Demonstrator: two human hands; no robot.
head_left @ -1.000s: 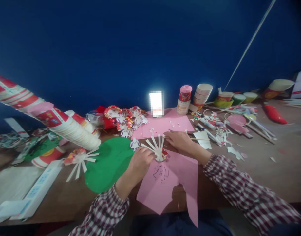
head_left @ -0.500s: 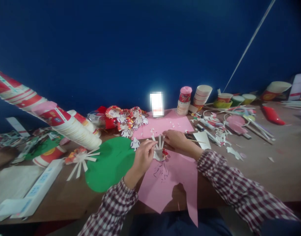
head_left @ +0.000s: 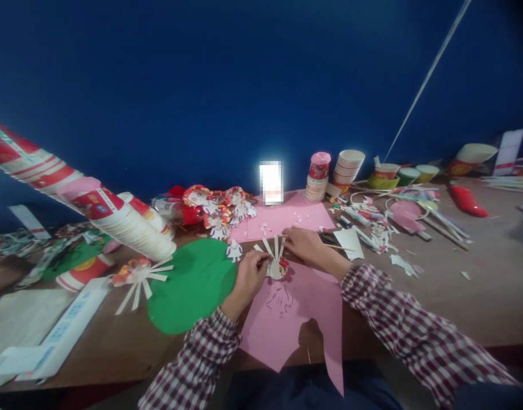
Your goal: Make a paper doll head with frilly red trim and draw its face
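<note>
A fringed paper cup (head_left: 277,269), its white strips splayed toward 12 o'clock, lay at the far end of a jagged pink sheet (head_left: 278,341) on the wooden table (head_left: 415,313). Taking that cup as the dial's centre, the left hand (head_left: 250,276) came in from 9 o'clock, thumb and forefinger meeting in a pinch at the cup's edge, where they partly covered a strip. The right hand (head_left: 304,245) sat at 2 o'clock, fingertips by the strip ends; whether they gripped one could not be told. Dark scrawled lines (head_left: 279,300) marked the sheet at 6 o'clock.

A green paper cutout (head_left: 188,285) spread at 9 o'clock, with a second fringed cup (head_left: 139,273) beyond it. Between 9 and 10 leaned a long stack of paper cups (head_left: 137,230). Paper lion figures (head_left: 218,212) clustered at 10, nearer 12 lay another pink sheet (head_left: 287,219), and a pink-topped cup stack (head_left: 318,173) stood at 1. Scattered markers (head_left: 357,216) lay at 2 o'clock.
</note>
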